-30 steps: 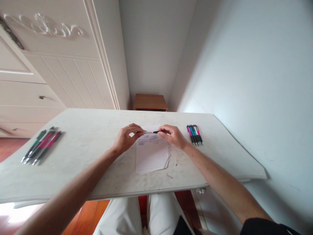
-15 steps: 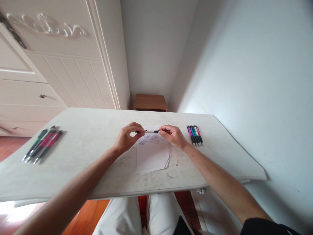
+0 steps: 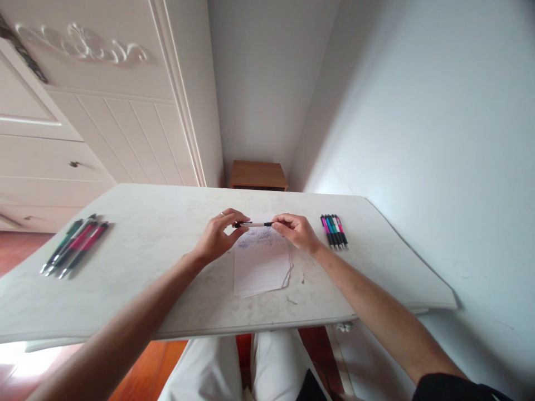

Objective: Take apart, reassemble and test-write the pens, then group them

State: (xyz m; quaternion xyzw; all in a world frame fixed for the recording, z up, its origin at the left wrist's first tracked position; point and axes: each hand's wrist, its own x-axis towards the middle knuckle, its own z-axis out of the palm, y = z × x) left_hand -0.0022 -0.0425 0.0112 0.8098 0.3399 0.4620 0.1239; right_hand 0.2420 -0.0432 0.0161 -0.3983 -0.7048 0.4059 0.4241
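Note:
A white-barrelled pen (image 3: 258,224) with black ends lies level between my two hands, just above the paper. My left hand (image 3: 220,233), with a ring on one finger, pinches its clip end. The fingers of my right hand (image 3: 295,231) are closed on the black grip at the other end, so the tip is hidden. Below the pen is a lined sheet of paper (image 3: 261,270) with blue scribbles across its upper part and a torn right edge.
Several coloured pens (image 3: 334,231) lie in a row right of the paper. More pens (image 3: 75,245), green, silver and pink, lie at the left of the white table (image 3: 167,223). Beyond it stand a brown wooden stool-like piece (image 3: 259,174) and a white cabinet (image 3: 125,122); a wall is on the right.
My left fingers have shifted slightly on the pen, and more of its clip end shows. My right hand keeps its hold. The view has moved a little.

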